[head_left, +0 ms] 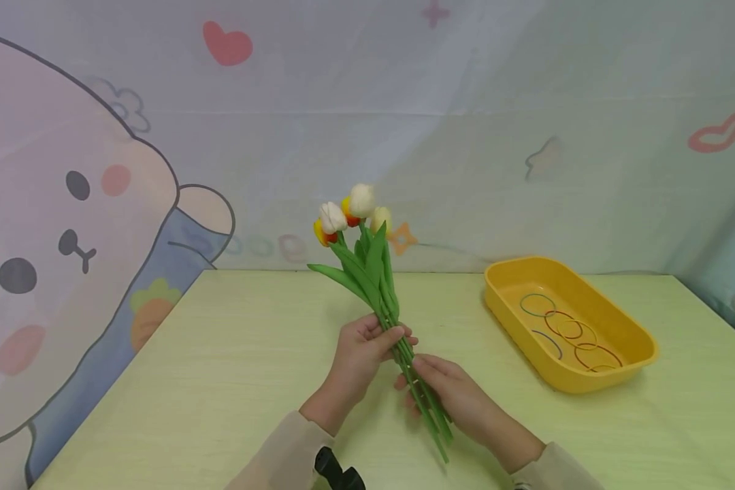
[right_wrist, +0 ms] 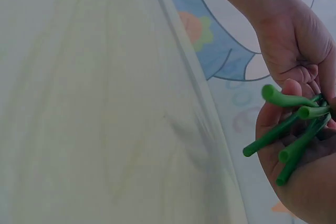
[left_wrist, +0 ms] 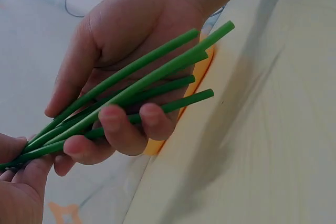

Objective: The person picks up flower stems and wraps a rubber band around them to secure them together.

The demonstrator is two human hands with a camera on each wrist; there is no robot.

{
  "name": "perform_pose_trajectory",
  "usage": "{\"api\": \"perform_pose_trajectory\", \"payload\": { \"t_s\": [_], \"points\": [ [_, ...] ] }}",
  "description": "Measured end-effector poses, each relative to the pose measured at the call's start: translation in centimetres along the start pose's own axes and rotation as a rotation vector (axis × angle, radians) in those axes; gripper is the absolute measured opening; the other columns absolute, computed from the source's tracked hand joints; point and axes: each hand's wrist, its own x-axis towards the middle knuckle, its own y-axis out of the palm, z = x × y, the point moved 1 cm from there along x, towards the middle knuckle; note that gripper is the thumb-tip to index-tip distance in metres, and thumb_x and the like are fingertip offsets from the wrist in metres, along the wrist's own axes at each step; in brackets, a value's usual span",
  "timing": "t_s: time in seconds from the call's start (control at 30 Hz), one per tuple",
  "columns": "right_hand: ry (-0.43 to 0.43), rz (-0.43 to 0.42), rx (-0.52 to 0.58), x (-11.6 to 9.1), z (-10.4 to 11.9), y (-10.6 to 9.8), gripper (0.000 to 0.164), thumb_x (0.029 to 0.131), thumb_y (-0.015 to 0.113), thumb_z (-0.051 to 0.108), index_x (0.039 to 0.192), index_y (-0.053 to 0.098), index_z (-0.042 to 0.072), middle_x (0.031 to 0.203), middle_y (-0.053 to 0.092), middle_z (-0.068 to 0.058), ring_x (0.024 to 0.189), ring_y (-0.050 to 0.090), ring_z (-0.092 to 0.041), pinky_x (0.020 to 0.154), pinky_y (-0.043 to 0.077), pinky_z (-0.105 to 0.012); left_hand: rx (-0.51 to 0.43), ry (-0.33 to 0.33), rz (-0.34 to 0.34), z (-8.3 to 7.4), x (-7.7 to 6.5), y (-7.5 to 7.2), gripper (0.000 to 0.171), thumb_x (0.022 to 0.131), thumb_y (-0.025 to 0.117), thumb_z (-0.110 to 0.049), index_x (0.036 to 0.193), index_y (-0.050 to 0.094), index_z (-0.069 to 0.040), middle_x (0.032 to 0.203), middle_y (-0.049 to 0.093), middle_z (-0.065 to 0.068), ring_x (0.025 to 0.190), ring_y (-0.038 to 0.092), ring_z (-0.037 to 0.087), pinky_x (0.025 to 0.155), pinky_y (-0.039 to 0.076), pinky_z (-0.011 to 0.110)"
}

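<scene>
A bunch of tulips [head_left: 375, 265], white, pale yellow and yellow-red with green leaves, is held tilted above the table, blooms toward the back left. My left hand [head_left: 356, 354] pinches the stems below the leaves between thumb and fingers. Lower down, my right hand [head_left: 456, 393] holds the stems, its fingers curled under them. In the left wrist view the green stems [left_wrist: 142, 80] cross the palm of the right hand [left_wrist: 139, 40], cut ends uneven. Stem ends [right_wrist: 286, 153] point at the camera in the right wrist view, with the left hand [right_wrist: 291, 51] behind them.
A yellow tray [head_left: 563, 381] stands to the right on the pale table [head_left: 251, 381]. Several thin coloured rubber bands [head_left: 563, 325] lie in it. Behind the table hangs a printed backdrop [head_left: 343, 82] with a cartoon bear at the left.
</scene>
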Motion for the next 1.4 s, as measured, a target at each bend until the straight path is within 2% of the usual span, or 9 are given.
{"api": "perform_pose_trajectory", "payload": {
  "t_s": [0.23,0.43,0.67,0.87,1.07,1.2,1.4],
  "points": [
    [-0.005,0.010,-0.016,0.08,0.19,0.27,0.054,0.106,0.035,0.035,0.127,0.046,-0.014,0.081,0.050,0.000,0.058,0.044,-0.006,0.055,0.040,-0.019,-0.018,-0.007,-0.013,-0.07,-0.09,0.17,0.019,0.093,0.061,-0.001,0.103,0.060,0.014,0.092,0.072,0.017,0.084,0.071,0.016,0.085,0.055,0.034],
    [-0.010,-0.053,-0.057,0.05,0.18,0.41,0.047,0.106,0.036,0.030,0.121,0.048,-0.013,0.071,0.042,0.002,0.049,0.031,-0.004,0.047,0.028,-0.017,-0.018,-0.012,-0.023,0.00,-0.15,0.27,0.018,0.093,0.060,-0.003,0.102,0.060,0.013,0.093,0.071,0.019,0.087,0.072,0.020,0.085,0.055,0.035],
    [-0.084,-0.160,-0.156,0.03,0.09,0.67,0.038,0.106,0.039,0.020,0.115,0.053,-0.014,0.063,0.041,0.000,0.046,0.032,-0.004,0.043,0.028,-0.016,-0.041,-0.023,-0.025,-0.14,-0.31,0.42,0.020,0.094,0.060,-0.004,0.105,0.058,0.013,0.094,0.071,0.017,0.087,0.071,0.019,0.084,0.055,0.032],
    [-0.176,-0.248,-0.228,-0.05,0.08,0.82,0.033,0.105,0.041,0.016,0.111,0.057,-0.013,0.058,0.039,0.002,0.045,0.032,-0.003,0.041,0.028,-0.016,-0.063,-0.041,-0.021,-0.23,-0.35,0.65,0.024,0.094,0.061,-0.005,0.109,0.058,0.014,0.094,0.071,0.015,0.078,0.070,0.011,0.078,0.056,0.028],
    [-0.214,-0.281,-0.265,-0.05,0.07,0.77,0.032,0.104,0.043,0.014,0.113,0.060,-0.012,0.059,0.037,0.003,0.045,0.028,-0.003,0.042,0.024,-0.016,-0.054,-0.040,-0.025,-0.36,-0.43,0.84,0.025,0.094,0.062,-0.007,0.108,0.060,0.013,0.091,0.071,0.011,0.075,0.068,0.009,0.081,0.056,0.031],
    [-0.207,-0.299,-0.323,-0.04,-0.01,0.71,0.031,0.104,0.045,0.015,0.116,0.061,-0.008,0.062,0.038,0.002,0.047,0.026,-0.003,0.042,0.023,-0.017,-0.055,-0.033,-0.036,-0.41,-0.53,0.94,0.023,0.093,0.064,-0.009,0.102,0.061,0.012,0.087,0.071,0.008,0.077,0.069,0.010,0.081,0.056,0.031],
    [-0.145,-0.335,-0.374,-0.01,0.10,0.83,0.030,0.102,0.049,0.016,0.118,0.063,-0.004,0.065,0.041,0.000,0.050,0.028,-0.003,0.045,0.024,-0.017,-0.029,-0.040,-0.055,-0.28,-0.53,0.98,0.025,0.093,0.065,-0.011,0.102,0.061,0.012,0.092,0.070,0.015,0.081,0.070,0.012,0.084,0.056,0.034]
  ]
}}
